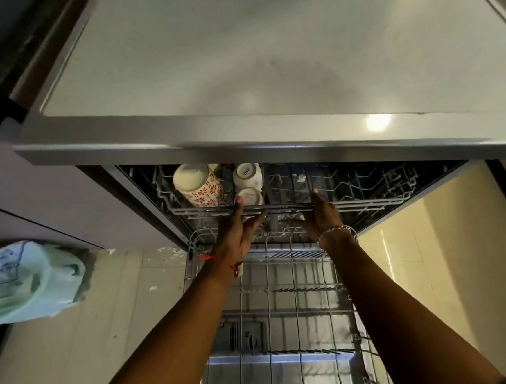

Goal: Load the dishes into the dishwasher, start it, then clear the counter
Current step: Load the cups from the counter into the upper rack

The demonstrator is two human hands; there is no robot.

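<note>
The dishwasher stands open under the counter (236,72). Its upper rack (367,196) holds a red-flowered mug (198,185) lying at the left and two small white cups (246,174) beside it. My left hand (238,226) grips the rack's front rail, thumb up next to the lower cup. My right hand (323,213) grips the same rail a little to the right, fingers curled under it. Below my arms the lower rack (284,295) is pulled out over the open door and holds no dishes.
A pale green bag (28,279) lies on the tiled floor at the left. A detergent compartment (242,338) shows on the door through the lower rack. Beige tiled wall stands at the right.
</note>
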